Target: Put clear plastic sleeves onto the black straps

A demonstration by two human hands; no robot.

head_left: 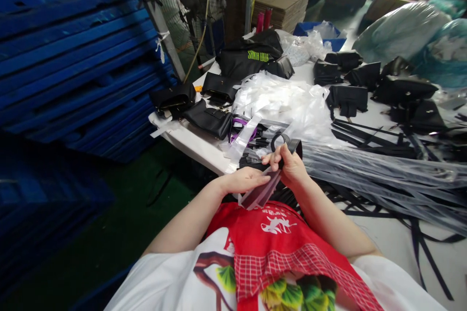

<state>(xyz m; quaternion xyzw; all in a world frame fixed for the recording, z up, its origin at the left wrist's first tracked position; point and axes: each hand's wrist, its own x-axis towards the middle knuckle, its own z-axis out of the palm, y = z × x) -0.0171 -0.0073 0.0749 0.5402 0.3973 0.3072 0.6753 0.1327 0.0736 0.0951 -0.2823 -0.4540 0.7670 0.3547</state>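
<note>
In front of my apron, both hands meet around a black strap [295,147] partly inside a clear plastic sleeve [260,194]. My right hand [294,167] is closed on the strap, whose black loops stick out above the fingers. My left hand [245,180] grips the sleeve from the left, fingers laid along it and thumb hidden. Just beyond the hands lies a heap of white, translucent plastic sleeves [280,102]. Purple-handled scissors [241,129] lie partly under it. To the right run long black straps in clear plastic [383,170].
Black bags [211,119] sit on the white table [197,148] at left, more black bags [403,90] at right. A black cover with green lettering [251,53] lies behind. Blue pallets [73,68] are stacked at left. A metal post [156,19] rises by the table corner.
</note>
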